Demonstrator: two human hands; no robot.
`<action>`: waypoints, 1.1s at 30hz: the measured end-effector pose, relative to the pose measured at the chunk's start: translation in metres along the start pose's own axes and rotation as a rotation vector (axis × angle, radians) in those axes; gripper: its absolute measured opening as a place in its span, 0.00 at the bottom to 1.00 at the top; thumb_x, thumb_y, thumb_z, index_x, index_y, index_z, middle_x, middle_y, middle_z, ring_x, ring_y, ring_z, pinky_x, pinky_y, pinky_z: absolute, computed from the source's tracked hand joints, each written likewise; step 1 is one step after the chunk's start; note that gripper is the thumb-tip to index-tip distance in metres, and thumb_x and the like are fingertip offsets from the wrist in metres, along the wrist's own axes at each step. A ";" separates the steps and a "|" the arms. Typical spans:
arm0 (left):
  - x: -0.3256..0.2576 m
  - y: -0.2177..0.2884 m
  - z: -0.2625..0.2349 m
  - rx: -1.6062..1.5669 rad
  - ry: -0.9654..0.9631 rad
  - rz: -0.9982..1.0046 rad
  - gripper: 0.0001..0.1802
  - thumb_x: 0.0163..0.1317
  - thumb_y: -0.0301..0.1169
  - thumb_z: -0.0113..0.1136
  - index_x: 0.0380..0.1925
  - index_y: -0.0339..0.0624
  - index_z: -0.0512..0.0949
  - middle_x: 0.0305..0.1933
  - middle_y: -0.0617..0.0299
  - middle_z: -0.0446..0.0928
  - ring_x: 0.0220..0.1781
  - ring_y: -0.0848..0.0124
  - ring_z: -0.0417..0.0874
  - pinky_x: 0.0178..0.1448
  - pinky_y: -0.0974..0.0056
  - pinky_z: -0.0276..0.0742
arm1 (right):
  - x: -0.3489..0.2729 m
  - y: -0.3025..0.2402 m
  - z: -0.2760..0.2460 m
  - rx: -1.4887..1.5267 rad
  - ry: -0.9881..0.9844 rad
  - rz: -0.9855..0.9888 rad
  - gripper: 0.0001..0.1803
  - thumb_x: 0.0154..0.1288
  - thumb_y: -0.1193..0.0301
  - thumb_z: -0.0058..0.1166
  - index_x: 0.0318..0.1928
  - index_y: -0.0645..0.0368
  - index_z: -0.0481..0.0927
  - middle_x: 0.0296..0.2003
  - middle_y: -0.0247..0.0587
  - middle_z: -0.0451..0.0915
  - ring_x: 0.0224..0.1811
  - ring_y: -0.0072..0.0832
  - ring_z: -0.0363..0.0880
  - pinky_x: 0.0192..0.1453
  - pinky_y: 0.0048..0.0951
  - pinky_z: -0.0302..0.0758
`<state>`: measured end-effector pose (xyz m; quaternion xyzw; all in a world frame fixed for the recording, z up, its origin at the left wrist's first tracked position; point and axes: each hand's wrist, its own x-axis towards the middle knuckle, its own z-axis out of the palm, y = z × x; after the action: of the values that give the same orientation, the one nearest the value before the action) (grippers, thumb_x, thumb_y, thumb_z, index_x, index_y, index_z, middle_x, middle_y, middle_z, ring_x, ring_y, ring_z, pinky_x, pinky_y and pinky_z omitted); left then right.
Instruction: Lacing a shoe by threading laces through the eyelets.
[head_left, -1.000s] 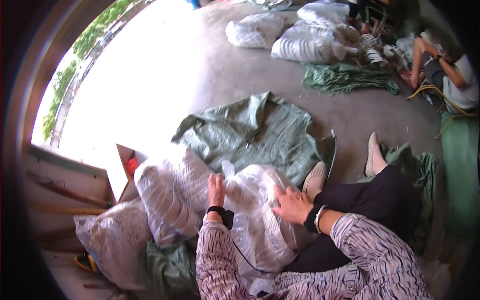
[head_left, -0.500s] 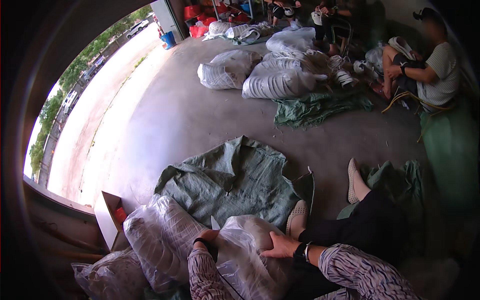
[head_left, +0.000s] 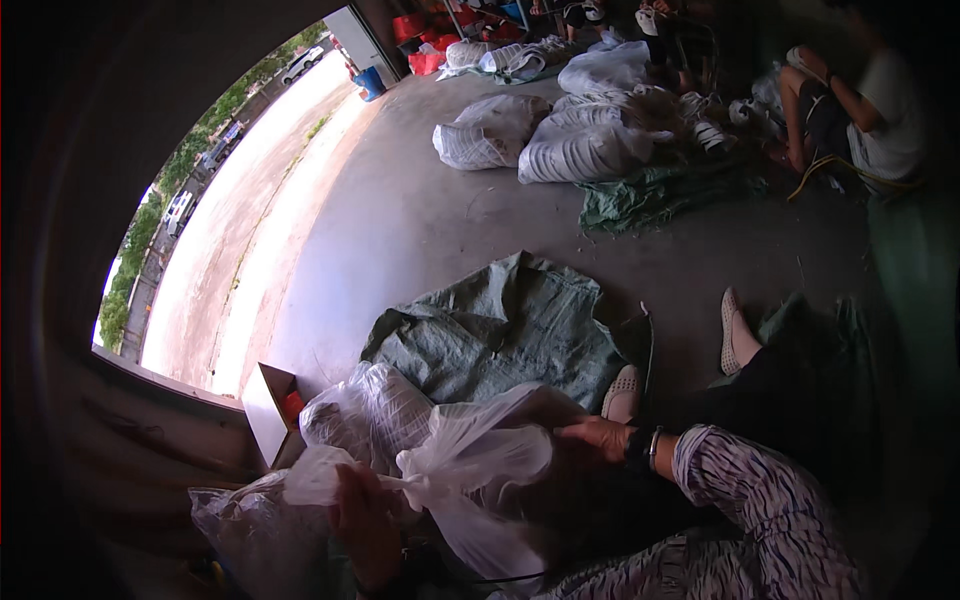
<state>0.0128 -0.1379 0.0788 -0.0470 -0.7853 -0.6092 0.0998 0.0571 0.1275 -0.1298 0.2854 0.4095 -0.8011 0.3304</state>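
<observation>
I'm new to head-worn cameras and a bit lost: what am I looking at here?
There's no machine arm: these are a person's own bare hands, seen from a wide camera on their head that looks down and bends straight edges. The left hand holds gathered plastic of a whitish bag. The right hand is at the bag's right side; whether it grips is unclear. On the floor ahead lies a crumpled green sheet. Farther off are more filled bags and a seated person.

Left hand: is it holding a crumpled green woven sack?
No, the left hand holds the gathered end of a translucent white plastic bag.
</observation>
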 end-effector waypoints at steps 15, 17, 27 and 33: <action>-0.007 0.084 0.023 0.131 -0.741 0.436 0.10 0.64 0.30 0.51 0.34 0.32 0.74 0.32 0.56 0.76 0.35 0.69 0.78 0.41 0.66 0.72 | -0.089 -0.073 0.039 -0.991 0.340 -1.321 0.32 0.58 0.63 0.59 0.60 0.64 0.66 0.55 0.51 0.71 0.61 0.36 0.67 0.64 0.32 0.65; -0.021 0.053 0.065 -0.195 -0.691 0.103 0.12 0.65 0.33 0.51 0.35 0.32 0.74 0.33 0.58 0.77 0.34 0.70 0.76 0.42 0.66 0.71 | -0.100 -0.054 0.041 -0.959 0.099 -1.136 0.33 0.57 0.64 0.60 0.60 0.64 0.65 0.55 0.51 0.70 0.60 0.39 0.68 0.64 0.33 0.65; -0.012 0.029 0.106 0.052 -0.640 0.425 0.15 0.48 0.20 0.56 0.39 0.33 0.75 0.40 0.49 0.76 0.48 0.55 0.77 0.49 0.63 0.72 | -0.008 -0.044 0.089 -0.661 -0.003 -1.282 0.31 0.55 0.66 0.60 0.57 0.62 0.64 0.53 0.54 0.68 0.54 0.46 0.71 0.53 0.39 0.71; -0.062 -0.031 0.099 -0.054 -0.490 0.360 0.35 0.54 0.21 0.56 0.64 0.46 0.59 0.65 0.52 0.58 0.52 0.62 0.76 0.53 0.60 0.74 | 0.008 -0.058 0.041 -0.137 -0.198 -0.661 0.11 0.61 0.68 0.56 0.42 0.60 0.76 0.28 0.30 0.78 0.27 0.21 0.76 0.25 0.23 0.71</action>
<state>0.0578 -0.0469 0.0126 -0.3338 -0.7485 -0.5728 0.0125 0.0004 0.1163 -0.0884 0.0353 0.4985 -0.8592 0.1097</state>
